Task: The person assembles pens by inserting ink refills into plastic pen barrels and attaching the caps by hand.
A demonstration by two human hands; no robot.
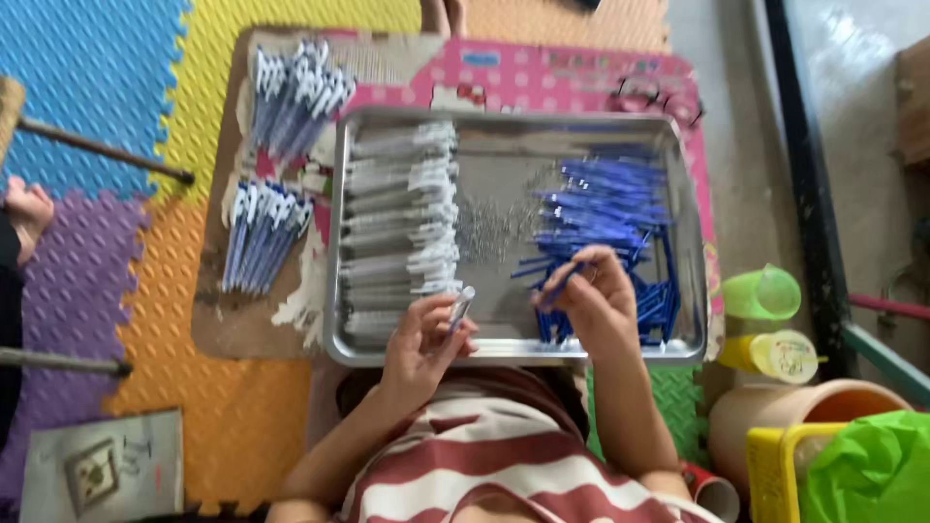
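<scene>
A metal tray (504,131) rests on a low board. Its left side holds rows of clear pen barrels (399,223), its middle a scatter of small springs (489,228), its right side a heap of blue pen refills (605,208). My left hand (418,339) grips one clear pen barrel (461,305) over the tray's near edge. My right hand (593,295) pinches a blue refill (560,284) just beside the heap. The two hands are a short way apart.
Two bundles of finished blue-and-white pens (295,92) (262,232) lie left of the tray. Coloured foam mats (87,87) cover the floor. A green cup (763,293), a yellow bottle (775,353) and a yellow basket (775,465) stand at the right. Another person's hand (27,213) shows at the left edge.
</scene>
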